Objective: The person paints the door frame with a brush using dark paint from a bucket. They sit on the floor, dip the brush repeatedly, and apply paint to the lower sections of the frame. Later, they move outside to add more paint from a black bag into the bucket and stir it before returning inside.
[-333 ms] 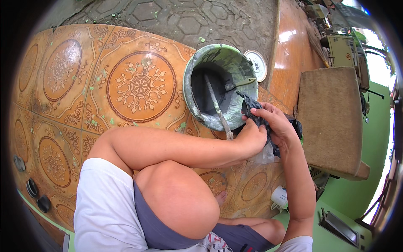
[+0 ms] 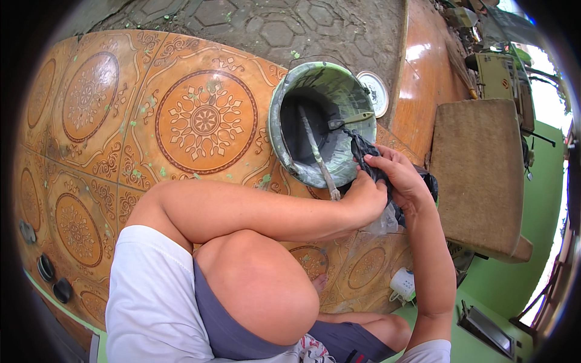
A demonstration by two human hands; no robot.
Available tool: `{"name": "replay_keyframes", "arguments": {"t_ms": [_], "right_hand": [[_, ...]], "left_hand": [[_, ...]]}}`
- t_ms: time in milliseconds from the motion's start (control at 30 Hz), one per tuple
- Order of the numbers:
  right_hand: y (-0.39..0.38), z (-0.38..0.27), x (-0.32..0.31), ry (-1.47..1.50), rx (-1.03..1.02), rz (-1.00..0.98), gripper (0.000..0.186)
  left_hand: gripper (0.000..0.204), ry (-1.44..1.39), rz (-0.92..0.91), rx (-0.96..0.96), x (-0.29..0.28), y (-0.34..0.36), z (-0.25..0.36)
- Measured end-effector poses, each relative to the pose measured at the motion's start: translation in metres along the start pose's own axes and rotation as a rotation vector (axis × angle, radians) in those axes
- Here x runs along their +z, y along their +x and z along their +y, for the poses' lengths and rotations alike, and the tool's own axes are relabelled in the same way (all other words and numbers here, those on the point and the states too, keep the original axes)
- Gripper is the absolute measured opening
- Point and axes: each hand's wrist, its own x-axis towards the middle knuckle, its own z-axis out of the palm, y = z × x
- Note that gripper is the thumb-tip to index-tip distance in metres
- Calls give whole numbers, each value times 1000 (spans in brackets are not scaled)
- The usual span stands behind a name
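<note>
Between my hands is a crumpled black plastic bag [image 2: 365,149], bunched up at the bucket's near right rim. My left hand [image 2: 365,198] grips it from the left with closed fingers. From the right, my right hand [image 2: 400,175] pinches it between thumb and fingers. Translucent plastic [image 2: 384,224] hangs below them. The paint-smeared green bucket [image 2: 281,151] holds dark grey paint [image 2: 298,130]. A wooden stick [image 2: 315,145] leans in it, its lower end in the paint. A paintbrush [image 2: 356,119] rests against the inner right wall.
A round white lid [image 2: 374,94] lies behind the bucket. To the right stands a brown cushioned seat [image 2: 478,175]. A white mug [image 2: 402,283] is near my right forearm. Black sandals [image 2: 62,290] lie at far left on the patterned tiles [image 2: 206,121]; hexagonal paving [image 2: 275,30] lies beyond.
The view has shifted slightly, so the bucket and hands sit a little further right. Both hands keep hold of the black plastic bag with almost no movement.
</note>
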Motion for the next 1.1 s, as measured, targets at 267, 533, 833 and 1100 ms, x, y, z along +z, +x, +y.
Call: {"name": "replay_keyframes", "arguments": {"t_ms": [267,533,833,1100], "right_hand": [[2,-2,8,-57,-21,31,33],[8,6,10,-83,-16,65,21],[8,5,10,-160,10,66,17],[10,11,7,-159,-3,85,17]], "left_hand": [[58,-162,-68,-96,-7,-1,6],[48,-150,-3,-10,-2,12,-11],[47,-202,-33,-59,-3,6,-8],[47,-207,-40,-82,-4,3,-3]]}}
